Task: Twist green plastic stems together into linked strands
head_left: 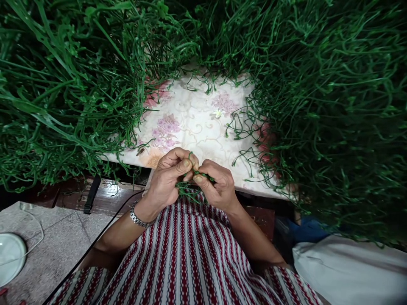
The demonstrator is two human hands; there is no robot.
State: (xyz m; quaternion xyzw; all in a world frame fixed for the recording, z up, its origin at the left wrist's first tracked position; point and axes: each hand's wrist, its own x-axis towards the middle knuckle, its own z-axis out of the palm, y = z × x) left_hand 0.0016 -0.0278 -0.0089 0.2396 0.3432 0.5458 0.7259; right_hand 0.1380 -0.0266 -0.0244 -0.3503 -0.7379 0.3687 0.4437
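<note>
1. A tablecloth [200,131] is patterned with pink and purple flowers [167,128].
2. Grey floor tiles [63,237] are partly hidden by a white disc [11,273], itself crossed by a white cord [41,231].
3. Blue fabric [308,229] is seen beside white fabric [348,269], lower right.

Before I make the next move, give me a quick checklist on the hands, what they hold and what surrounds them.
1. Left hand has a grip: ok, thumb and fingers pinch green strands.
2. Right hand has a grip: ok, it pinches green bits close beside the left fingertips.
3. Both hands on one same piece: cannot tell, the fingers cover it.
4. Patterned cloth free of stray strands: not ok, several lie along its right side.
5. Black cable clear of the left forearm: cannot tell, they run very close in this view.
</note>
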